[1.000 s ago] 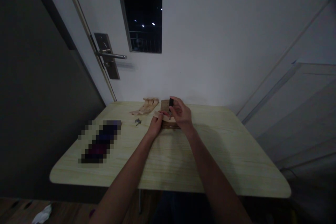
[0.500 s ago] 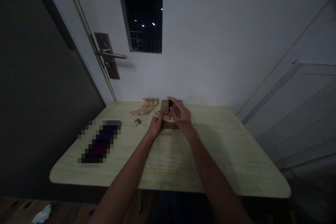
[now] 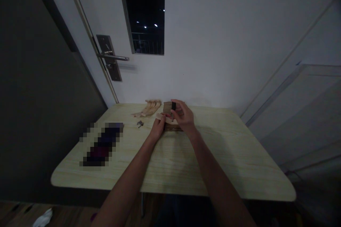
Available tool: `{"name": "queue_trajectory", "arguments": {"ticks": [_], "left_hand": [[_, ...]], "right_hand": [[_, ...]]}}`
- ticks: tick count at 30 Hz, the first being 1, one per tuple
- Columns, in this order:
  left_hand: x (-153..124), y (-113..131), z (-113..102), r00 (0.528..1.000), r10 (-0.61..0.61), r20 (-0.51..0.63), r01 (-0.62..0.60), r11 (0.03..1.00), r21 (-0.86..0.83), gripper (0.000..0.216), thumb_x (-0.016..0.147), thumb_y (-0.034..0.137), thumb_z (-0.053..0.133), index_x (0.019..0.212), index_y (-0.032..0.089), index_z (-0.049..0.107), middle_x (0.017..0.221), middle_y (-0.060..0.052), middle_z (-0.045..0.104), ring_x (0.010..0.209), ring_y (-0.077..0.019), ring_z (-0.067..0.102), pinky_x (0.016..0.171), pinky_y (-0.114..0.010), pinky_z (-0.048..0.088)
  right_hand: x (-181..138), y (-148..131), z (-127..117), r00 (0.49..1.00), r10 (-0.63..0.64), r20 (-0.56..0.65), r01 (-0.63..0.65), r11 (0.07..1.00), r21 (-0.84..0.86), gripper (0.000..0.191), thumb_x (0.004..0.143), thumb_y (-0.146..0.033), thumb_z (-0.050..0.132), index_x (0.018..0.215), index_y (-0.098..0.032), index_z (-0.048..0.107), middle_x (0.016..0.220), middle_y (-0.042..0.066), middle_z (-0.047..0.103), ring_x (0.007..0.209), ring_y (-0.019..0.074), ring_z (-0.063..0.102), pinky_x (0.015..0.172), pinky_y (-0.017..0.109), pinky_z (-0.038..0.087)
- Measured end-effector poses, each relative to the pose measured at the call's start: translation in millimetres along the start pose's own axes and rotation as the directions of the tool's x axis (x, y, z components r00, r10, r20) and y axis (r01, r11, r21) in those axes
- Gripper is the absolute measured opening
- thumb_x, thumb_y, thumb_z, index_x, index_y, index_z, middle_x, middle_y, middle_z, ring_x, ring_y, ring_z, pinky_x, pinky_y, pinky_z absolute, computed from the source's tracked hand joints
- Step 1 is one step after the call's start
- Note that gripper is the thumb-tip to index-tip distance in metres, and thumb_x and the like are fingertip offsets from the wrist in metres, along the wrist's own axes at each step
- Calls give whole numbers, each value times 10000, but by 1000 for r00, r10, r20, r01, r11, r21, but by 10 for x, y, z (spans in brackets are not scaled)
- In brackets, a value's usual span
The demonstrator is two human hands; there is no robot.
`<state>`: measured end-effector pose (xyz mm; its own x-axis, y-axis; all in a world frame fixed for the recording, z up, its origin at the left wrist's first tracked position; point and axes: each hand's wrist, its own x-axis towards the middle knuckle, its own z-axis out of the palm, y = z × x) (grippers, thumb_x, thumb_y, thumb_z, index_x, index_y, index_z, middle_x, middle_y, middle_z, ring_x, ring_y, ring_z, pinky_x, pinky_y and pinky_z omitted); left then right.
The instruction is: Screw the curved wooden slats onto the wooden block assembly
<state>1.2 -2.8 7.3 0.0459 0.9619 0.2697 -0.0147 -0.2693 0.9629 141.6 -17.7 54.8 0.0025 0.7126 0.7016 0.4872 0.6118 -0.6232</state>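
Note:
My right hand (image 3: 184, 116) is closed around the black handle of a short screwdriver (image 3: 173, 106), held upright. Its thin shaft points down at a pale wooden piece (image 3: 172, 121). My left hand (image 3: 158, 126) pinches the left end of that piece against a brown block or stack (image 3: 172, 127) beneath it; the block's exact kind is unclear in the dim light. Something reddish shows on the pale piece between the hands. To the left lie several small dark metal screws (image 3: 140, 124), and behind them several curved pale wooden pieces (image 3: 152, 108).
All this rests on a light wood-grain table (image 3: 229, 163) against a white door (image 3: 226, 42) with a metal handle (image 3: 114, 57). A blurred-out dark object (image 3: 102, 145) lies on the table's left side. A white crumpled item (image 3: 43, 217) is on the floor.
The black handle has turned slightly in my right hand, whose fingers have shifted a little. My left hand stays in place on the pale piece.

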Motion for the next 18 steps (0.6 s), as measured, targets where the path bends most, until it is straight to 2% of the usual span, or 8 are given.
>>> {"name": "queue_trajectory", "arguments": {"ticks": [4, 7, 10, 18], "left_hand": [[2, -9, -1, 1000, -6, -10, 6, 1000, 1, 427, 805, 600, 533, 833, 186, 636, 858, -42, 672, 863, -203, 587, 855, -330, 457], [14, -43, 2, 1000, -8, -1, 8, 1000, -15, 441, 801, 612, 532, 845, 184, 628, 856, -43, 667, 857, -202, 587, 851, -328, 457], [25, -76, 3, 1000, -4, 5, 4, 1000, -24, 453, 800, 625, 521, 847, 187, 625, 862, -49, 673, 871, -210, 590, 868, -337, 455], [22, -73, -6, 999, 38, 4, -38, 999, 17, 405, 832, 579, 503, 823, 194, 626, 864, -47, 676, 890, -213, 598, 887, -337, 453]], "right_hand": [[-11, -29, -20, 1000, -2, 23, 2, 1000, 0, 346, 909, -376, 547, 1241, -284, 587, 1103, 40, 693, 831, 167, 668, 648, 265, 567], [-12, -33, -31, 999, -20, 41, 20, 1000, 18, 341, 937, -345, 491, 1267, -292, 559, 1169, 43, 684, 931, 186, 683, 755, 314, 582], [-5, -10, -29, 998, -22, 55, 20, 999, 30, 342, 940, -351, 494, 1273, -300, 547, 1165, 42, 689, 930, 193, 694, 807, 349, 582], [2, 43, 2, 1000, -2, 22, 2, 1000, 12, 339, 899, -403, 579, 1225, -311, 580, 1049, 24, 700, 742, 162, 664, 641, 284, 575]]}}
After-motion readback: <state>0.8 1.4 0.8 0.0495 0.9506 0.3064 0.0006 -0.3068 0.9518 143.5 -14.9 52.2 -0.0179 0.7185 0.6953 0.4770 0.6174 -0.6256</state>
